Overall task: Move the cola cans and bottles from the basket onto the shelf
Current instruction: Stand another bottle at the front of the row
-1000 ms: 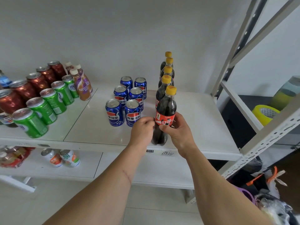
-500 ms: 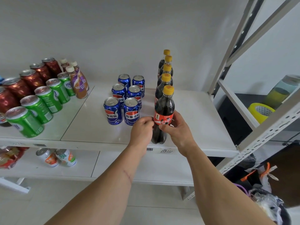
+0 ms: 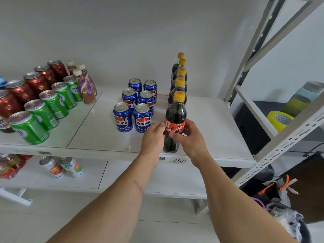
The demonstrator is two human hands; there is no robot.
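Dark cola bottle (image 3: 175, 118), yellow cap, red label.

Bare forearms, sleeveless; scratch line on left forearm (image 3: 139, 187)

"NESCAFE" on brown bottle (image 3: 87, 90)

Your front cola bottle (image 3: 175, 120), dark with a yellow cap and red label, stood upright at the front edge of the white shelf (image 3: 210, 130), gripped at the label by your left hand (image 3: 154, 135) and right hand (image 3: 190, 137). Four matching bottles (image 3: 178, 81) lined up behind it toward the wall. Just to its left, six blue cola cans (image 3: 136, 104) stood upright in two columns of three. The basket was not visible.
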